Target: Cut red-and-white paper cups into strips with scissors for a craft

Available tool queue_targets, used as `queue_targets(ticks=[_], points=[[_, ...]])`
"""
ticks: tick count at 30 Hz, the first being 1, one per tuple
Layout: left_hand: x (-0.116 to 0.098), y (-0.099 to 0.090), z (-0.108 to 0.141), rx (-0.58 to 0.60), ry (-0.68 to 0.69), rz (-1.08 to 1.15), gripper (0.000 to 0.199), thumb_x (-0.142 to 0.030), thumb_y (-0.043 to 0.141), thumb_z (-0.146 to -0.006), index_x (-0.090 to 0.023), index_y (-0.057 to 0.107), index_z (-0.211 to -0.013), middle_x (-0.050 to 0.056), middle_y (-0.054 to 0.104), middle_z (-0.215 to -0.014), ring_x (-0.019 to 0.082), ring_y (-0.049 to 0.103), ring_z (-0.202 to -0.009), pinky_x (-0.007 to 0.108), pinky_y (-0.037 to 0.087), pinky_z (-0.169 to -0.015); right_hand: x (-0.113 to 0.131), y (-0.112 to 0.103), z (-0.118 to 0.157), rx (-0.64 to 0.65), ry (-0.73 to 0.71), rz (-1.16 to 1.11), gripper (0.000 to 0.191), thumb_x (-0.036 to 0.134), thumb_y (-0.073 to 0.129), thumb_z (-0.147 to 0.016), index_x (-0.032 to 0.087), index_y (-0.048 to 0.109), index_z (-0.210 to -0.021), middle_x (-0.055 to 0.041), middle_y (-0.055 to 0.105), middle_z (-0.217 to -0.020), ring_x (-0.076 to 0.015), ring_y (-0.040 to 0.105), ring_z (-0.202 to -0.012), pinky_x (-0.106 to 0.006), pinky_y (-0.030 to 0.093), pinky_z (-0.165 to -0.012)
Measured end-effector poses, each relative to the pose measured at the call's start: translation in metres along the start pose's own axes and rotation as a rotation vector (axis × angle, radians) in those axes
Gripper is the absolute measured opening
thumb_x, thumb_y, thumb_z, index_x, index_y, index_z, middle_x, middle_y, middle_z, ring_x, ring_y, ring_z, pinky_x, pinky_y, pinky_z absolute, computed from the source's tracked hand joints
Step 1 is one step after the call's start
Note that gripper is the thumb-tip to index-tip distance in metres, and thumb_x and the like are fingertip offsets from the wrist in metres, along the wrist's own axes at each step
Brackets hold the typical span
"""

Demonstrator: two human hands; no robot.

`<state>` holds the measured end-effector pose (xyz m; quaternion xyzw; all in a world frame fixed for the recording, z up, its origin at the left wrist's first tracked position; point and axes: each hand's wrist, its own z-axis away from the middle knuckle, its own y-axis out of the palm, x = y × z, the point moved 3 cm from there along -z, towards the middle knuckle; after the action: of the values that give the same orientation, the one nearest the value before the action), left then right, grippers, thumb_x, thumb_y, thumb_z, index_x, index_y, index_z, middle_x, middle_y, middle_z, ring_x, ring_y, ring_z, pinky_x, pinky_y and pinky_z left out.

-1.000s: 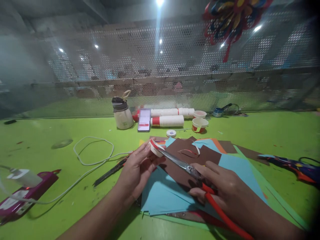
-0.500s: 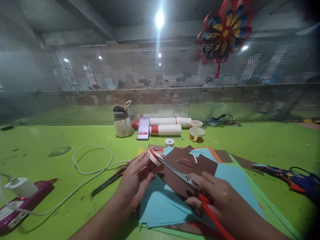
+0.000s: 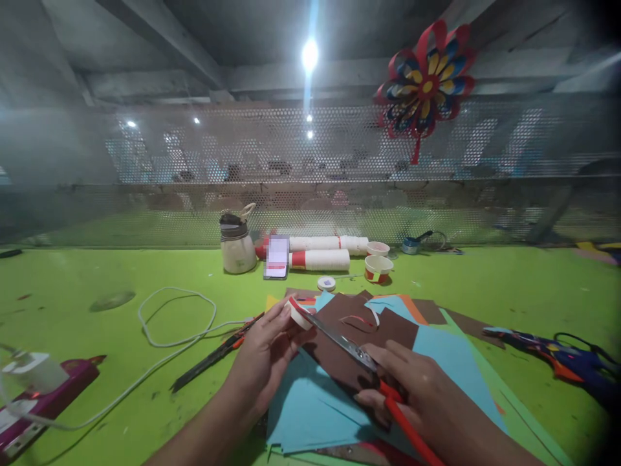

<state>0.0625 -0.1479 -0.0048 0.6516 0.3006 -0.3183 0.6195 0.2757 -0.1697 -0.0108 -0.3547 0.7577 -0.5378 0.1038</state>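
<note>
My left hand [image 3: 266, 346] is closed on a small white paper cup piece [image 3: 299, 316] with a red edge, held up above the paper sheets. In my right hand [image 3: 412, 382] is a pair of scissors [image 3: 339, 338] with red handles. The tips of its blades meet the cup piece at its red edge. Below both hands lie brown paper [image 3: 334, 317] and light blue paper [image 3: 310, 408]. A thin curled red-and-white strip [image 3: 361, 321] rests on the brown sheet. Fingers partly hide the cup piece.
A bottle [image 3: 237, 246], a phone [image 3: 276, 257], stacked paper cups [image 3: 323, 260] and a cut cup [image 3: 378, 268] stand at the back. A white cable [image 3: 169, 355] runs to a purple power strip [image 3: 63, 395] at left. A hot glue gun [image 3: 557, 353] lies at right.
The whole view has shifted slightly, with background things sitting a little lower. Both hands keep nearly the same pose, the scissors still at the cup piece.
</note>
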Motion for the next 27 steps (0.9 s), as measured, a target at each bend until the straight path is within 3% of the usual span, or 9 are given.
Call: queue_targets(ticks=[8, 13, 17, 21, 27], points=[[-0.002, 0.008, 0.002, -0.041, -0.003, -0.033, 0.035, -0.027, 0.065, -0.08, -0.017, 0.066, -0.114, 0.012, 0.069, -0.113, 0.025, 0.065, -0.1, 0.036, 0.051, -0.086, -0.002, 0.005, -0.001, -0.018, -0.003, 0.009, 0.038, 0.031, 0.07, -0.078, 0.019, 0.061, -0.113, -0.0068, 0.066, -0.085, -0.022, 0.065, -0.073, -0.032, 0.053, -0.062], [0.0, 0.006, 0.003, 0.002, -0.01, -0.009, 0.034, -0.027, 0.067, -0.079, -0.017, 0.068, -0.111, 0.012, 0.069, -0.114, 0.027, 0.064, -0.104, 0.038, 0.05, -0.091, 0.0, 0.004, -0.002, -0.032, -0.014, 0.002, 0.038, 0.032, 0.07, -0.078, 0.017, 0.061, -0.112, -0.0063, 0.066, -0.082, -0.0206, 0.064, -0.07, -0.029, 0.051, -0.061], [-0.001, 0.006, 0.003, 0.025, -0.022, 0.02, 0.033, -0.025, 0.064, -0.082, -0.019, 0.066, -0.115, 0.01, 0.067, -0.12, 0.025, 0.062, -0.109, 0.036, 0.049, -0.094, 0.0, 0.005, -0.001, 0.006, 0.02, -0.001, 0.038, 0.032, 0.07, -0.077, 0.016, 0.063, -0.11, -0.0073, 0.066, -0.083, -0.0221, 0.064, -0.071, -0.031, 0.051, -0.061], [-0.004, 0.011, 0.006, -0.038, -0.045, 0.025, 0.031, -0.024, 0.064, -0.081, -0.02, 0.067, -0.113, 0.009, 0.068, -0.117, 0.024, 0.062, -0.109, 0.034, 0.05, -0.092, 0.001, 0.004, -0.003, 0.057, 0.052, -0.003, 0.035, 0.03, 0.069, -0.077, 0.014, 0.064, -0.108, -0.0087, 0.066, -0.084, -0.0233, 0.064, -0.072, -0.032, 0.051, -0.063], [-0.008, 0.011, 0.007, -0.08, -0.086, 0.017, 0.045, -0.024, 0.071, -0.075, -0.021, 0.063, -0.119, 0.011, 0.071, -0.109, 0.027, 0.065, -0.104, 0.037, 0.052, -0.087, 0.003, -0.003, -0.005, 0.139, 0.092, -0.061, 0.032, 0.03, 0.068, -0.077, 0.014, 0.064, -0.104, -0.0081, 0.067, -0.086, -0.0228, 0.063, -0.077, -0.032, 0.05, -0.066]])
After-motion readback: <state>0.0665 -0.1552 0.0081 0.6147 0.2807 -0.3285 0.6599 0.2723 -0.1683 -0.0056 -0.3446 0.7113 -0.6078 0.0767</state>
